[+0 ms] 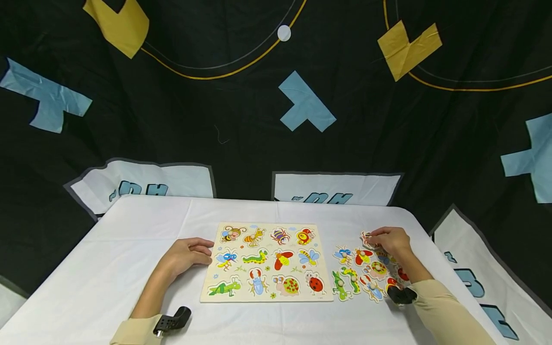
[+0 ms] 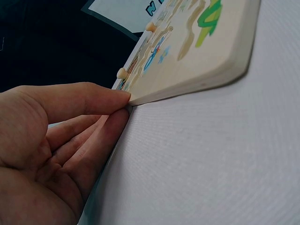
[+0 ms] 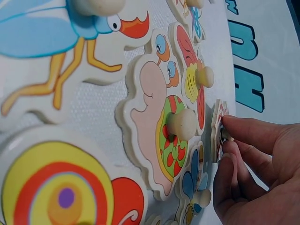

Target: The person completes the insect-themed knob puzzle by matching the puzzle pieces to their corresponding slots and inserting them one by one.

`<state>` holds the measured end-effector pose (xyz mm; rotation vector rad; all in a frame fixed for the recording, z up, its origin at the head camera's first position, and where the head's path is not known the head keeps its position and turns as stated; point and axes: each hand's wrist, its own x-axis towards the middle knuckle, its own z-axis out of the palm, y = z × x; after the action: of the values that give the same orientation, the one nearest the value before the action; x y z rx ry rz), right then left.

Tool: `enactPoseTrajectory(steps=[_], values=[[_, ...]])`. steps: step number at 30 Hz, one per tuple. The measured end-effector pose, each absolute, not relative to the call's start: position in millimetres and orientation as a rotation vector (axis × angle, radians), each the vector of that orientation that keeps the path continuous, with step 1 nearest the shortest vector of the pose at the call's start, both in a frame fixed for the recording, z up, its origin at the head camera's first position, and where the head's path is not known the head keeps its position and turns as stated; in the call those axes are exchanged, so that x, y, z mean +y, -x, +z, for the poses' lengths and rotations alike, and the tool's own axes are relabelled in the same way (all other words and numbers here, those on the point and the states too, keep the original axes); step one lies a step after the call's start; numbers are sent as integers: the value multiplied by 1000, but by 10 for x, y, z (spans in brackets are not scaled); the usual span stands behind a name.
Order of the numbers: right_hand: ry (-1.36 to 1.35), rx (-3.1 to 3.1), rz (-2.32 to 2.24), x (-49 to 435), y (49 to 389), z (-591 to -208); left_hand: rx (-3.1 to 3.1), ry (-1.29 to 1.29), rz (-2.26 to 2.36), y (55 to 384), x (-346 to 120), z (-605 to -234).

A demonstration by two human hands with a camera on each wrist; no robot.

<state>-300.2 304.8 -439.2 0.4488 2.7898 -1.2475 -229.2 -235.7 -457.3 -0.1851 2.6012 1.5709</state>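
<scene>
A wooden puzzle board [image 1: 267, 263] with painted insects lies on the table. My left hand [image 1: 189, 256] rests at its left edge; in the left wrist view the thumb [image 2: 93, 101] and fingertips touch that edge. Two knobs stand up from the board there. To the right of the board, my right hand [image 1: 390, 241] pinches a small knobbed puzzle piece [image 1: 366, 238]. The right wrist view shows this piece [image 3: 216, 133] nearly edge-on, its picture mostly hidden. Beneath and beside that hand lie loose knobbed pieces, among them a snail [image 3: 152, 105] and a red-winged insect [image 3: 190, 70].
More loose pieces lie close together: a blue mosquito [image 1: 343, 255], a caterpillar [image 1: 351, 279], a grasshopper [image 1: 340, 286] and a stag beetle [image 1: 373, 287]. A white cloth [image 1: 142, 230] covers the table. Behind it hangs a black curtain [image 1: 241, 143].
</scene>
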Motion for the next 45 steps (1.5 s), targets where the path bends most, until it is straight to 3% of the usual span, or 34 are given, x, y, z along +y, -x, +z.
enactPoseTrajectory(steps=[45], values=[[-358,2806,-1230,2741,3095,-4341,2608,197,1553,2290,-2357,-4577]])
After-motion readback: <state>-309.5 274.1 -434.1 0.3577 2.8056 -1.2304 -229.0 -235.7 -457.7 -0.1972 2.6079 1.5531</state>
